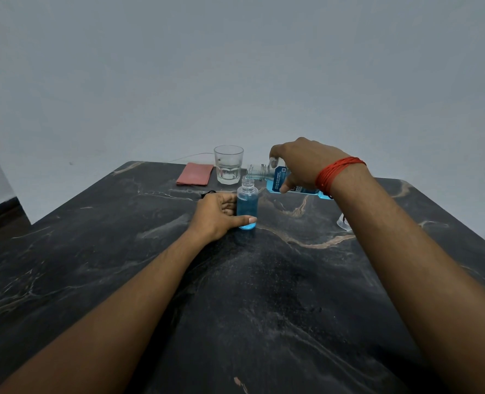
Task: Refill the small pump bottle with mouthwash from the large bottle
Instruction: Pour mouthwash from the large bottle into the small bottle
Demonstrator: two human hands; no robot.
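My two bare forearms reach in from the near edge over the dark, veined tabletop (264, 294). My left grip (215, 214) is wrapped round the small pump bottle (247, 204), with the thumb across its front near the base and the fingers curled behind. The bottle stands upright on the tabletop with its threaded neck open, and blue mouthwash fills most of its body. My right grip (301, 166) clasps the large bottle (277, 179) from above, fingers and thumb curled round its labelled body. That bottle is tipped nearly flat and uncapped, its open mouth just above and to the right of the small bottle's neck. Its blue liquid sits toward the rear, and I cannot tell whether a stream is falling. A red thread (338, 173) is wound round my right wrist. Behind the small bottle stands a clear glass (228, 166), and left of it lies a folded pink cloth (194, 174). A small clear object (343, 221) peeks out beside my right forearm, too hidden to make out.
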